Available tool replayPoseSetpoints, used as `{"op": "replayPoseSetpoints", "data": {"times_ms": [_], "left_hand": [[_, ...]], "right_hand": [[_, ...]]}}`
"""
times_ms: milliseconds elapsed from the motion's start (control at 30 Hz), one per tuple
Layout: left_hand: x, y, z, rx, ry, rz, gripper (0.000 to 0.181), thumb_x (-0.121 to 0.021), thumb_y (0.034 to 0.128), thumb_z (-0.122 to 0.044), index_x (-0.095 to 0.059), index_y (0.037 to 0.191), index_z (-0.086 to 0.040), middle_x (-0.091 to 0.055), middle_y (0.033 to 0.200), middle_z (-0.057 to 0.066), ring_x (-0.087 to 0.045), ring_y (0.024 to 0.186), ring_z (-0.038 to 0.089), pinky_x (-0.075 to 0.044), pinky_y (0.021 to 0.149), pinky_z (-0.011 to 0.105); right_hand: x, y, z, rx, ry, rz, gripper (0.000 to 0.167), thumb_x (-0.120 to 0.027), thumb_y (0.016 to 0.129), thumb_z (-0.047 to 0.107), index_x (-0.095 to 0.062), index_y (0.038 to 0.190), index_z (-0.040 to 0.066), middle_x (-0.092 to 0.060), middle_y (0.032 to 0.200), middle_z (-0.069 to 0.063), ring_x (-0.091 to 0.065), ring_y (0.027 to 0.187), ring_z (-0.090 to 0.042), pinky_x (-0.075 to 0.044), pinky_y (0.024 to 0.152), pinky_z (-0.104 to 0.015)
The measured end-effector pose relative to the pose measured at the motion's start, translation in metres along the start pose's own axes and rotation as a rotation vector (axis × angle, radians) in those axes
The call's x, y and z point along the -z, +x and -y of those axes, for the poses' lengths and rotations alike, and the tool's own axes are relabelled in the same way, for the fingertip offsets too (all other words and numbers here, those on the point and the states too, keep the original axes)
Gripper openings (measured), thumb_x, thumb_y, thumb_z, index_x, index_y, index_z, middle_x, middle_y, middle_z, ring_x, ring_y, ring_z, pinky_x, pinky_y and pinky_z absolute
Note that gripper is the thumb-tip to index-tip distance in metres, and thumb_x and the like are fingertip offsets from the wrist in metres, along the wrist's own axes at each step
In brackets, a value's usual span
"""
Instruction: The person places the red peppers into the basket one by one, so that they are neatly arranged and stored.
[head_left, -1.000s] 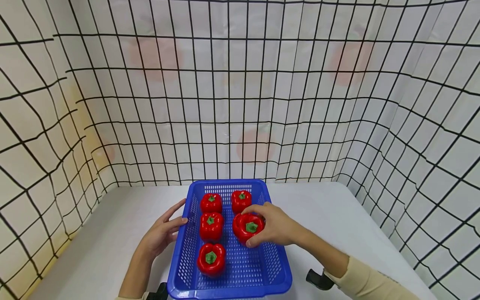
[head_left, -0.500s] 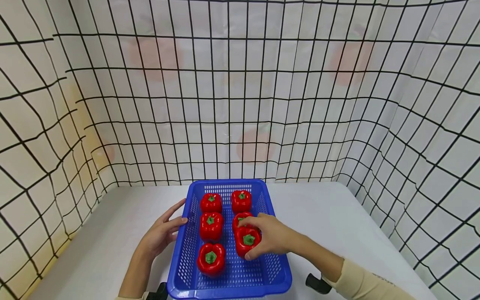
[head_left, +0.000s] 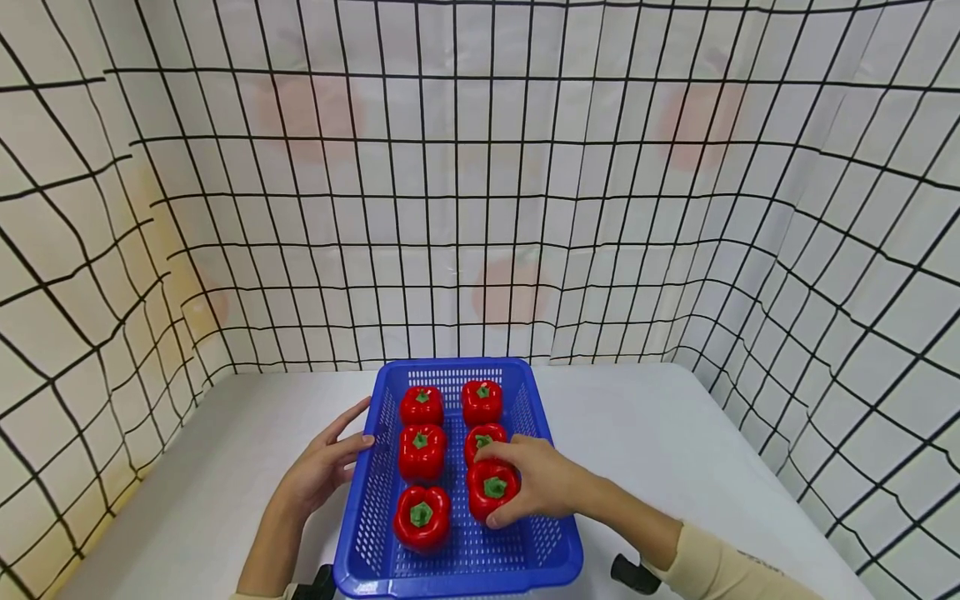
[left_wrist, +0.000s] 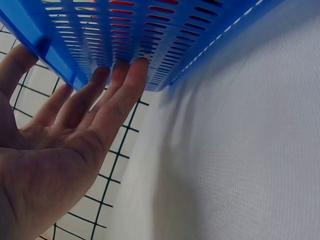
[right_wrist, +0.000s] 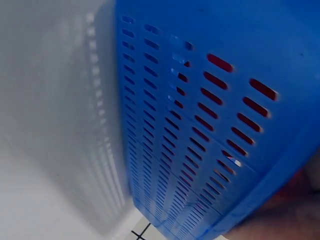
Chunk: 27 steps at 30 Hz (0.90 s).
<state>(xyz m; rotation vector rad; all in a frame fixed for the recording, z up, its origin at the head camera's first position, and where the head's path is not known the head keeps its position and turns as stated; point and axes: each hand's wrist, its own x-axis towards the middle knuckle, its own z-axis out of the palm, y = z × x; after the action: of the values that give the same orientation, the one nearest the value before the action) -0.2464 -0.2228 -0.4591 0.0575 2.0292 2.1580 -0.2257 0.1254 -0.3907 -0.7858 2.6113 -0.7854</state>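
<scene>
A blue perforated plastic basket (head_left: 453, 586) holds several glossy red bell peppers with green stems in two columns. My right hand (head_left: 545, 475) grips the front bell pepper (head_left: 486, 498) of the right column, low inside the basket. Just behind it, another bell pepper (head_left: 480, 437) is partly covered by my fingers. My left hand (head_left: 318, 467) rests against the basket's left side with fairly straight fingers. In the left wrist view, its fingertips (left_wrist: 137, 67) touch the slotted outer wall. The right wrist view shows mostly the basket's other wall (right_wrist: 175, 125), with a blurred bit of hand at the lower right.
Three bell peppers, the front one (head_left: 422, 518) among them, line the basket's left side. Another bell pepper (head_left: 482, 402) sits at the back right. A white table surface (head_left: 637, 433) lies under the basket, and a black wire grid (head_left: 457, 200) stands around it.
My right hand has brought its bell pepper toward the front of the basket and lower, uncovering the bell pepper behind it. My left hand has stayed in place.
</scene>
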Motion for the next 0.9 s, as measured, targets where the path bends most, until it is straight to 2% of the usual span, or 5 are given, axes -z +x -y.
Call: {"op": "replayPoseSetpoints", "data": {"times_ms": [300, 500, 667, 900], "left_hand": [[0.0, 0.0, -0.001, -0.004, -0.009, 0.011, 0.076, -0.068, 0.0947, -0.025, -0.029, 0.159, -0.036, -0.047, 0.155, 0.018, -0.066, 0.122, 0.038, -0.059, 0.089, 0.053], [-0.001, 0.0, -0.001, -0.001, -0.006, 0.01, 0.077, -0.068, 0.0947, -0.025, -0.029, 0.16, -0.035, -0.047, 0.155, 0.019, -0.065, 0.122, 0.038, -0.059, 0.089, 0.053], [-0.002, -0.001, -0.001, -0.001, 0.003, 0.006, 0.077, -0.068, 0.0944, -0.025, -0.029, 0.16, -0.035, -0.046, 0.155, 0.019, -0.065, 0.123, 0.037, -0.059, 0.089, 0.052], [-0.001, -0.002, -0.002, -0.002, 0.004, 0.006, 0.077, -0.068, 0.0947, -0.024, -0.028, 0.16, -0.034, -0.047, 0.155, 0.02, -0.066, 0.122, 0.037, -0.059, 0.089, 0.052]], "right_hand": [[-0.007, -0.003, -0.005, 0.02, -0.075, -0.036, 0.072, -0.087, 0.07, 0.05, -0.061, 0.135, 0.031, -0.062, 0.131, -0.009, -0.055, 0.121, -0.031, -0.064, 0.078, -0.042], [-0.011, -0.004, -0.008, 0.047, -0.171, -0.066, 0.073, -0.084, 0.07, 0.059, -0.061, 0.135, 0.036, -0.064, 0.135, -0.004, -0.059, 0.119, -0.024, -0.06, 0.086, -0.041], [-0.014, -0.005, -0.008, 0.06, -0.217, -0.082, 0.074, -0.082, 0.068, 0.063, -0.061, 0.134, 0.037, -0.066, 0.133, 0.0, -0.061, 0.117, -0.019, -0.052, 0.087, -0.036], [-0.016, -0.003, -0.007, 0.076, -0.284, -0.068, 0.072, -0.08, 0.069, 0.064, -0.062, 0.133, 0.036, -0.068, 0.129, 0.001, -0.06, 0.119, -0.02, -0.048, 0.093, -0.043]]}}
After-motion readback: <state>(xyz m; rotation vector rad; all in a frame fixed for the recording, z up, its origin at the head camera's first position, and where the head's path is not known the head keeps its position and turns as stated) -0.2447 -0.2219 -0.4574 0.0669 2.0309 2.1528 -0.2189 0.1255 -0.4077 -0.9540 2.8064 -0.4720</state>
